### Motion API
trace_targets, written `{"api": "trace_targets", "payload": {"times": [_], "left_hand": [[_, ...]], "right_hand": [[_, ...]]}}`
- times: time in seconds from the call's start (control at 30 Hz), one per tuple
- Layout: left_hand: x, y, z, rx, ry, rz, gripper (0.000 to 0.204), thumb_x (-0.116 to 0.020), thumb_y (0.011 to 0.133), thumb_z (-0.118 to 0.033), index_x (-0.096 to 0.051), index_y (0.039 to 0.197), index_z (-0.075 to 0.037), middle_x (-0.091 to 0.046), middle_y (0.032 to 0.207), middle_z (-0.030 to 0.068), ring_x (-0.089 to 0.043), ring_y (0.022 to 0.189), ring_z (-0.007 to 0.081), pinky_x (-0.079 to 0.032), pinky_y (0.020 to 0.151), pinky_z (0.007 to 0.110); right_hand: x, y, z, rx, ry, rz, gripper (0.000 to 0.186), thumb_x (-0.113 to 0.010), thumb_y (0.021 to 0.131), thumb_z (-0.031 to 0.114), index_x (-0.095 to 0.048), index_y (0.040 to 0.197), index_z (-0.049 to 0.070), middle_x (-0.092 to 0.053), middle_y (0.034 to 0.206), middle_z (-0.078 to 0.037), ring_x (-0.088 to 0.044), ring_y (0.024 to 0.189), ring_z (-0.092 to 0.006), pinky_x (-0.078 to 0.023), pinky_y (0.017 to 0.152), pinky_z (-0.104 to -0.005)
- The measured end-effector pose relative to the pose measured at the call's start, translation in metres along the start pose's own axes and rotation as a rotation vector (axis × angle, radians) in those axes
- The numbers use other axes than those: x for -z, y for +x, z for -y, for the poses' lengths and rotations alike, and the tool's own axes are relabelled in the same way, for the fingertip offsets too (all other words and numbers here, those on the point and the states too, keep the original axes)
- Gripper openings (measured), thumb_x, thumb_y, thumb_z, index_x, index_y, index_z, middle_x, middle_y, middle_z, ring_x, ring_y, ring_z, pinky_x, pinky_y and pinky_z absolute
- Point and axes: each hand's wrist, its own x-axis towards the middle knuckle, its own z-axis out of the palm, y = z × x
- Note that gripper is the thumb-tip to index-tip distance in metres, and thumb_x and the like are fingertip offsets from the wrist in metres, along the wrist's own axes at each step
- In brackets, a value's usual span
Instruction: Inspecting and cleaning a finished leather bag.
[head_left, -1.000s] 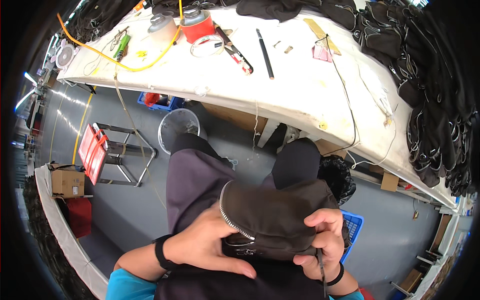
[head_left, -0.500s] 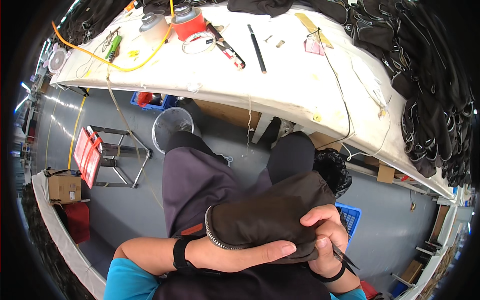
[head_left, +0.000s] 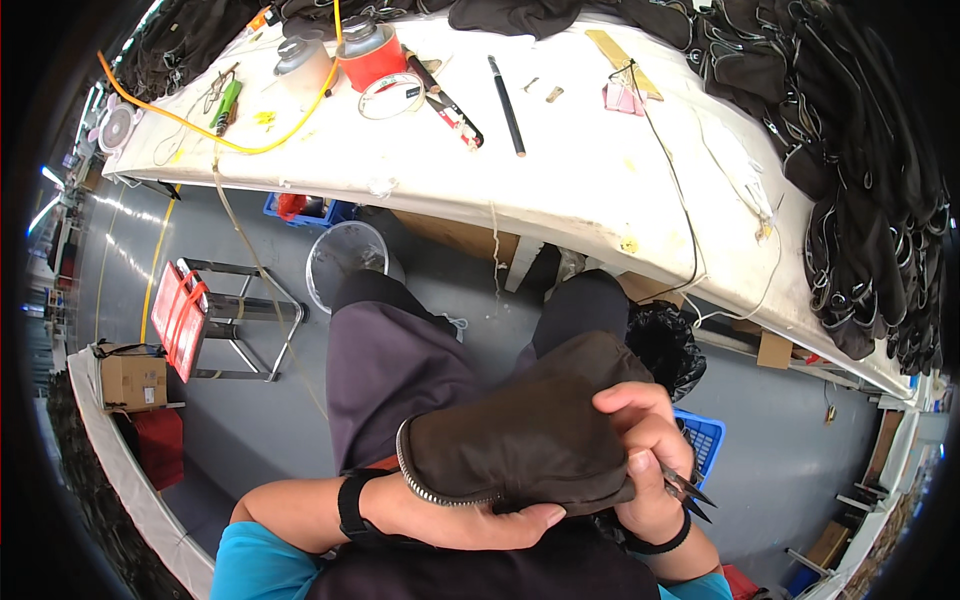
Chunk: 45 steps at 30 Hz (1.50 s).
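A dark brown fabric pouch (head_left: 520,430) with a silvery zipper along its left edge lies over my lap. My left hand (head_left: 450,518) supports it from below, its thumb pressed along the lower edge; the other left fingers are hidden under the fabric. At the pouch's right end, my right hand (head_left: 652,465) has its fingers curled against the cloth. Dark pointed thread snips (head_left: 690,492) are tucked in that same hand, with two blade tips sticking out to the right and slightly apart.
A white-covered table (head_left: 420,170) spans ahead, carrying a red-bodied can (head_left: 370,62), a tape roll (head_left: 392,95), a black pen-like tool (head_left: 507,105) and heaped dark pouches (head_left: 850,180). Below stand a clear bin (head_left: 345,262), a blue crate (head_left: 703,440) and a stool (head_left: 240,310).
The pouch has shifted slightly left, and its body has turned a little. My left thumb has slid left along the lower edge. More of the snips' blades shows beside my right hand.
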Motion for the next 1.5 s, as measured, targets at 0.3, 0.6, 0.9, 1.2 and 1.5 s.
{"api": "trace_targets", "payload": {"times": [0.3,0.6,0.9,1.2,1.5], "left_hand": [[0.006,0.023,-0.006,-0.157,0.14,0.023,0.043,-0.063,0.085,-0.012,-0.052,0.126,-0.001,-0.055,0.123,0.0141,-0.051,0.119,0.0275,-0.038,0.101,0.035],[-0.003,0.025,-0.006,-0.115,0.1,-0.049,0.044,-0.065,0.086,-0.015,-0.053,0.124,0.004,-0.058,0.122,0.0146,-0.054,0.116,0.0272,-0.041,0.098,0.034],[-0.012,0.011,-0.009,0.018,0.001,-0.148,0.043,-0.065,0.087,-0.012,-0.053,0.124,0.005,-0.06,0.121,0.0128,-0.057,0.112,0.0216,-0.042,0.097,0.029],[-0.003,0.028,-0.002,-0.01,-0.076,-0.174,0.041,-0.059,0.092,-0.013,-0.05,0.128,0.004,-0.054,0.132,0.014,-0.052,0.12,0.0249,-0.038,0.101,0.031],[-0.005,0.033,-0.006,0.068,-0.263,-0.194,0.038,-0.059,0.093,-0.016,-0.054,0.127,0.0,-0.059,0.126,0.0112,-0.055,0.117,0.0213,-0.041,0.099,0.03]], "right_hand": [[0.049,-0.005,0.037,-0.083,-0.471,0.044,0.068,-0.076,0.067,0.052,-0.05,0.106,0.002,-0.048,0.098,-0.011,-0.04,0.07,-0.0123,-0.033,0.061,-0.0246],[0.067,0.002,0.076,-0.085,-0.954,0.081,0.081,-0.075,0.052,0.07,-0.052,0.092,0.003,-0.05,0.071,-0.006,-0.048,0.052,-0.0183,-0.04,0.049,-0.0297],[0.127,0.101,0.01,-0.217,-0.973,-0.081,0.023,-0.052,0.093,0.016,-0.048,0.103,-0.003,-0.057,0.087,-0.02,-0.056,0.079,-0.033,-0.045,0.073,-0.038],[0.251,0.157,-0.032,0.04,-1.559,-0.164,0.035,-0.053,0.073,-0.008,-0.062,0.106,0.003,-0.058,0.099,-0.02,-0.054,0.097,-0.0398,-0.044,0.087,-0.0437],[0.272,0.142,-0.016,0.139,-1.562,-0.164,0.021,-0.057,0.072,-0.007,-0.05,0.09,0.0,-0.046,0.085,-0.013,-0.05,0.07,-0.0295,-0.043,0.065,-0.0337]]}}
